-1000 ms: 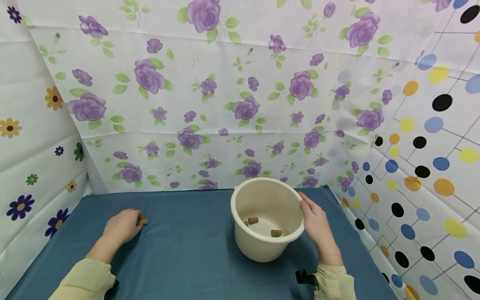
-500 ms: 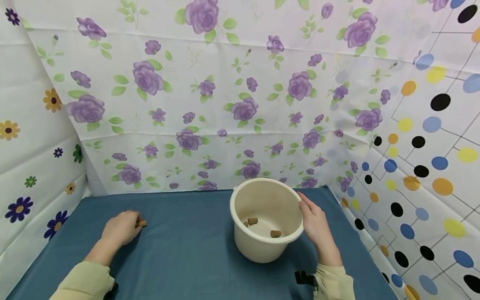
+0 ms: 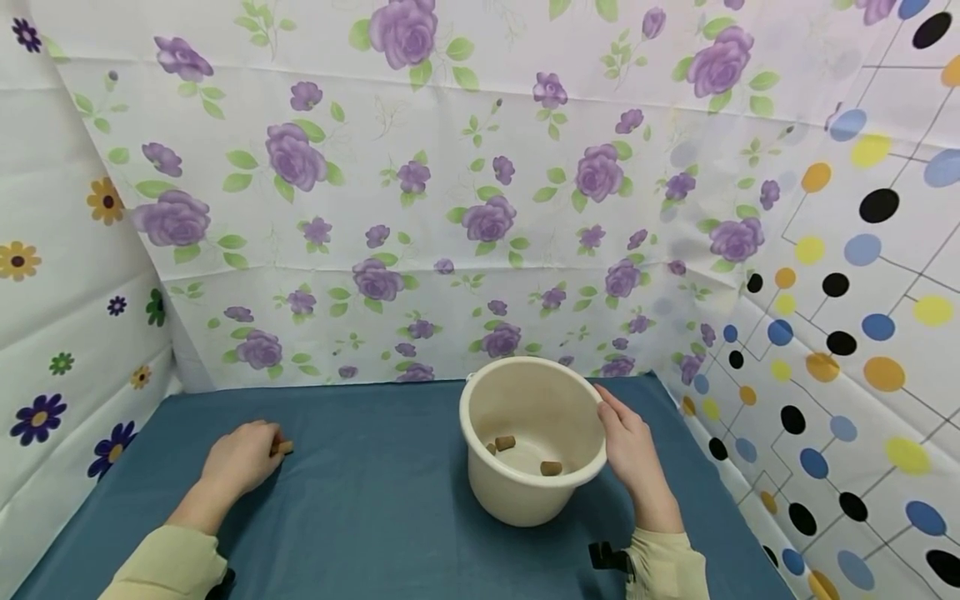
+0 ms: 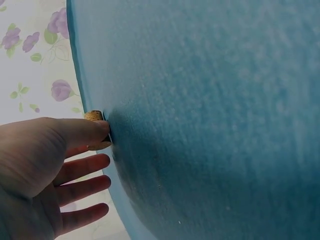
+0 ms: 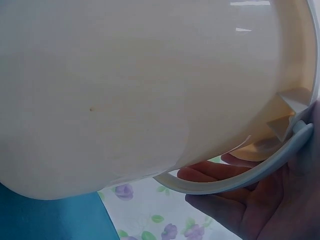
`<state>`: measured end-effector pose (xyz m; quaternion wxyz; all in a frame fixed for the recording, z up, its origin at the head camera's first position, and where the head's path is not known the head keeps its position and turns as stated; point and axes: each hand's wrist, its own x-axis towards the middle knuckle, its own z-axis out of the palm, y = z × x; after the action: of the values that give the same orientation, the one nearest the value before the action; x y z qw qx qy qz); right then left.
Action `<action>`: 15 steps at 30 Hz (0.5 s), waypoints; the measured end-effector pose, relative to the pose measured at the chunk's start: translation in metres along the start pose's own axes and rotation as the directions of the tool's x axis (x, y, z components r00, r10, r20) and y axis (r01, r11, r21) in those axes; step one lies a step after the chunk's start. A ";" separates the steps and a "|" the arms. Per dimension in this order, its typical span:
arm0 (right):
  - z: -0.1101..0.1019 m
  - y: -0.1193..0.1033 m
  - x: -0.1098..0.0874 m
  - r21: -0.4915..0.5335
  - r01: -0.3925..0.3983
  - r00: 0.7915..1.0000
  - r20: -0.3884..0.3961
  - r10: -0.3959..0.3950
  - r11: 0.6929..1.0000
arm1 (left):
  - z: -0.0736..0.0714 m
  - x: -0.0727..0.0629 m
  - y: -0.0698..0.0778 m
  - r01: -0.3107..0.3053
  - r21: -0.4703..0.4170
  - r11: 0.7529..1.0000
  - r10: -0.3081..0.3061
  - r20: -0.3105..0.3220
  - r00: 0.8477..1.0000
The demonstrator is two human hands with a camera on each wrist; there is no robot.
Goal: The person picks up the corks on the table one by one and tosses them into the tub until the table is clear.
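Observation:
On the left part of the cloth, my left hand (image 3: 243,457) pinches a small brown cork (image 3: 285,447) between thumb and forefinger. In the left wrist view the thumb lies across the cork (image 4: 93,115), covering its middle, and the other three fingers are spread. My right hand (image 3: 633,446) grips a cream bucket (image 3: 517,504) by the right side of its rim. Inside the bucket lie a cork (image 3: 551,468) at the front, another cork (image 3: 506,442) farther back and a partly hidden one beside it. The right wrist view shows the bucket's handle (image 5: 220,187) across the right hand's fingers.
A blue cloth (image 3: 367,500) covers the table. Behind it hangs a white sheet with purple flowers (image 3: 378,279), and patterned sheets close off the left and right sides. A black strap (image 3: 611,556) is at the right sleeve.

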<state>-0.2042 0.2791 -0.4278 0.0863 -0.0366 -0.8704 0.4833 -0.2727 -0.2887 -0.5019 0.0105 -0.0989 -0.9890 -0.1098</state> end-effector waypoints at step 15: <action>0.001 -0.001 -0.002 0.007 -0.003 1.000 -0.010 0.003 1.000 | -0.002 -0.001 0.000 -0.011 -0.024 1.000 0.011 0.007 1.000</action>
<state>-0.2027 0.2775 -0.4277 0.0902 -0.0400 -0.8683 0.4862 -0.2719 -0.2893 -0.4998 0.0065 -0.1048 -0.9871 -0.1210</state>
